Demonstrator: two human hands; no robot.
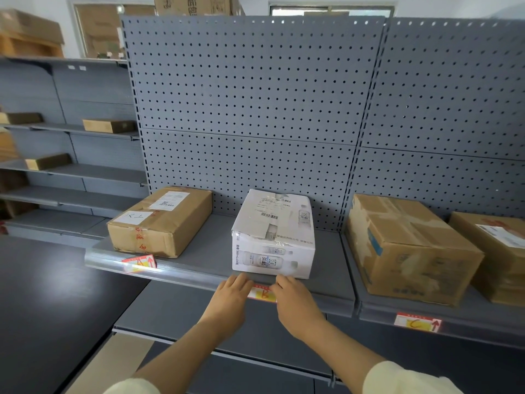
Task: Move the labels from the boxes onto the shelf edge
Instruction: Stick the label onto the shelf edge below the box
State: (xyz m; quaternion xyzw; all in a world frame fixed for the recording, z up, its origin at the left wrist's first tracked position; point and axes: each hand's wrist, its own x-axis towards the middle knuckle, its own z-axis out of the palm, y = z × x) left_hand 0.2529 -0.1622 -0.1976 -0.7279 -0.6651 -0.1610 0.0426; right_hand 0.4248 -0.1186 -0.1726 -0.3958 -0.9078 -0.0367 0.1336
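I count four boxes on the grey shelf (pixel 204 251): a brown box (pixel 160 221) at left, a white box (pixel 274 236) in the middle, a big brown box (pixel 409 248) to its right, and another brown one (pixel 497 251) cut off at the frame's right edge. Three red-and-white labels sit on the shelf edge: label one (pixel 139 263) below the left box, label two (pixel 262 292) below the white box, label three (pixel 417 322) on the next bay's edge.

Both my hands are at label two. Left hand (pixel 231 297) presses its left end, right hand (pixel 294 301) its right end; the hands are apart, fingers flat against the strip, with the label showing between them. I cannot tell whether either pinches it.

Backing is grey pegboard (pixel 250 95). More grey shelving (pixel 71 172) stands at left holding several small brown boxes. Cartons sit on top of the unit, with windows behind.
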